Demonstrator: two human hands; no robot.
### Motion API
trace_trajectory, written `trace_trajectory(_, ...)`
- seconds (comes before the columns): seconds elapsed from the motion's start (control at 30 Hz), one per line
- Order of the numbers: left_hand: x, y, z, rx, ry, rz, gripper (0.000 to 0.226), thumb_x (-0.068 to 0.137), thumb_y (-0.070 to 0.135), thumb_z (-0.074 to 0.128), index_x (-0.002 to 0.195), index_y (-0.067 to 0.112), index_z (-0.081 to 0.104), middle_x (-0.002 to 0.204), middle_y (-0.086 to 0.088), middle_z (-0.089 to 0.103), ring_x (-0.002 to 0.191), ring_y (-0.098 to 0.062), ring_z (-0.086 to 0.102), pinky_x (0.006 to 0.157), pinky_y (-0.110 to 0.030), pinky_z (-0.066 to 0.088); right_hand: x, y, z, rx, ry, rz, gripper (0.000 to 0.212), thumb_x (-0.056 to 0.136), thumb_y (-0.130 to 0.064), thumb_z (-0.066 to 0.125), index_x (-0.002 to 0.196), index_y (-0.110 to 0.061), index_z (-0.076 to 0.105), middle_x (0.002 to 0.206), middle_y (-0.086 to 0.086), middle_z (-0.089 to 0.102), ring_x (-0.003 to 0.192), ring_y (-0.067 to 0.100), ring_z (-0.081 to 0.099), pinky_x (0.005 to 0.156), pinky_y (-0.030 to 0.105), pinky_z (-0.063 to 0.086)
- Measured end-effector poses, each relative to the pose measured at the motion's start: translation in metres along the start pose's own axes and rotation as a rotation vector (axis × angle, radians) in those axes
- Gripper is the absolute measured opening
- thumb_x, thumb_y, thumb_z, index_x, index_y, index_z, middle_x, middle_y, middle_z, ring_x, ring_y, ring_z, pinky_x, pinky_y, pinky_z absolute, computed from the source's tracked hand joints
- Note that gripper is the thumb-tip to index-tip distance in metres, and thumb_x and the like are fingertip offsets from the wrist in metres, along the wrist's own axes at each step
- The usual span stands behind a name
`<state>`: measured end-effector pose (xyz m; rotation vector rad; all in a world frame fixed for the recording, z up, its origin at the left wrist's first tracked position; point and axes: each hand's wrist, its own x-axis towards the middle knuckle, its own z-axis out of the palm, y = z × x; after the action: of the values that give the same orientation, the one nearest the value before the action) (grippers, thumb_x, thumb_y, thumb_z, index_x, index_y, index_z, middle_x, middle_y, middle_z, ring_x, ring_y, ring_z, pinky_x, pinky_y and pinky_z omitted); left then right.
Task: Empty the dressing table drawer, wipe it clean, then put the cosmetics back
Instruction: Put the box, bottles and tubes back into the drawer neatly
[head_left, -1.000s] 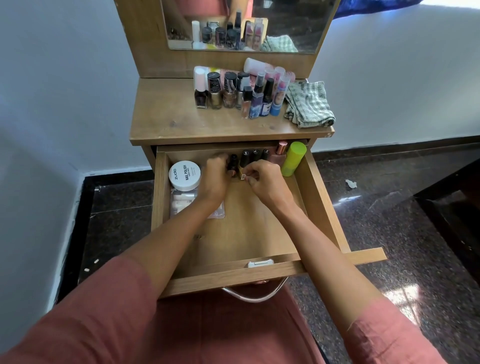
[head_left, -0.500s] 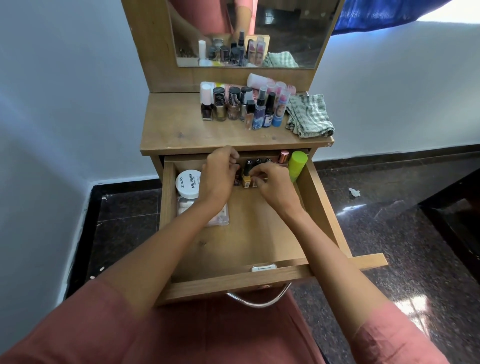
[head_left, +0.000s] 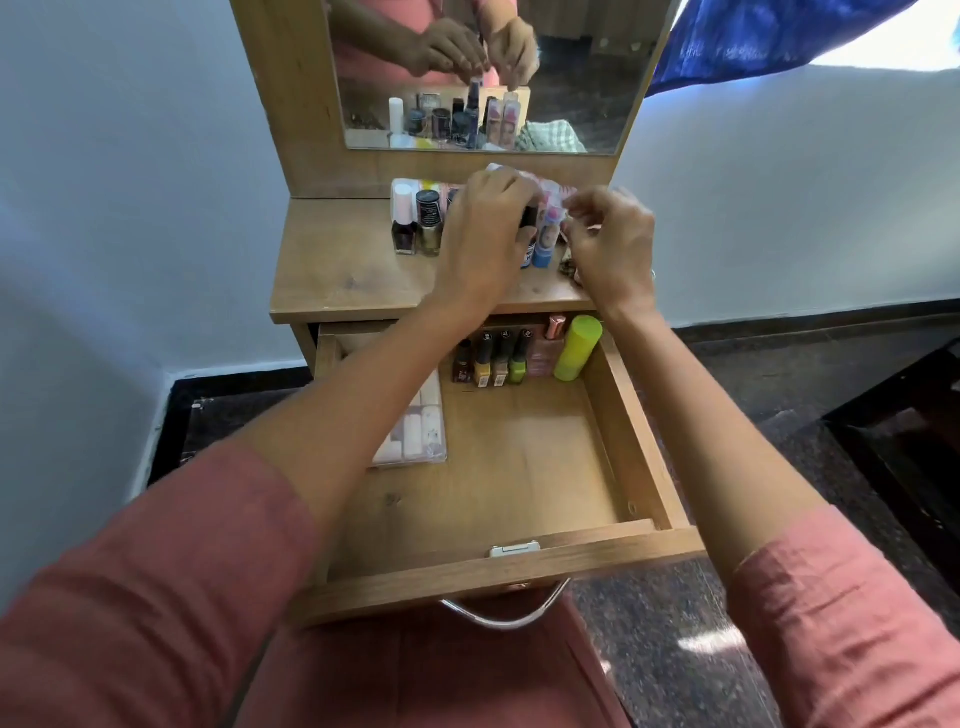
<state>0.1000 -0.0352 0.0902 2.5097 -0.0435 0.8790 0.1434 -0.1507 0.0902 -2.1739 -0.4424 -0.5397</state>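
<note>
Two hands are up on the dressing-table top (head_left: 337, 275), at about 12 o'clock in our view, in among the cosmetics standing there. Our left hand (head_left: 485, 239) has its fingers curled over the middle of the row. A black-capped bottle (head_left: 528, 218) shows just beside them, but we cannot tell whether they actually close on a bottle. Our right hand (head_left: 613, 244) sits at 3 o'clock of the left, near it but apart. Its fingers bend inward close to a pink-capped bottle with a blue base (head_left: 545, 241), and we cannot tell whether they pinch anything.

At 9 o'clock of our left hand, a dark polish bottle with a white cap (head_left: 404, 228) and a gold polish bottle with a black cap (head_left: 429, 223) stand upright, just beside each other.

Below the top, the drawer (head_left: 639, 431) stands open toward us. Along its back wall, from 12 to 1 o'clock, four small nail polish bottles (head_left: 491, 358) stand in a row. Next to them come a pink bottle (head_left: 545, 353) and a lime-green tube (head_left: 576, 348), which is tilted in the back right corner. A clear plastic case (head_left: 415, 431) lies flat at 9 o'clock of the drawer, partly under our left forearm. The drawer's metal handle (head_left: 506, 618) curves at 6 o'clock.

The mirror (head_left: 571, 104) at 12 o'clock reflects both hands above the bottles.
</note>
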Motion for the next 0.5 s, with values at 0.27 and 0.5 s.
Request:
trace_trajectory(0.27, 0.026, -0.003, 0.009, 0.299, -0.158, 0.04, 0.03, 0.09, 0.017, 0.049, 0.118, 0.011, 0.059, 0.124, -0.008, 0.056, 0.123, -0.025, 0.04, 0.111, -0.036, 0.017, 0.019, 0.005, 0.009, -0.051, -0.119, 0.024, 0.031, 0.083, -0.002, 0.059, 0.114, -0.004, 0.062, 0.114, 0.013, 0.057, 0.096, 0.015, 0.056, 0.082, 0.016, 0.046)
trace_trajectory(0.5, 0.031, 0.005, 0.007, 0.35, -0.19, 0.005, 0.026, 0.092, 0.02, 0.048, 0.112, 0.013, 0.063, 0.124, -0.008, 0.051, 0.124, -0.026, 0.038, 0.111, -0.039, 0.016, 0.02, 0.009, 0.011, -0.058, -0.143, 0.031, 0.03, 0.08, 0.002, 0.058, 0.109, -0.004, 0.063, 0.111, 0.013, 0.061, 0.09, 0.012, 0.055, 0.076, 0.01, 0.04)
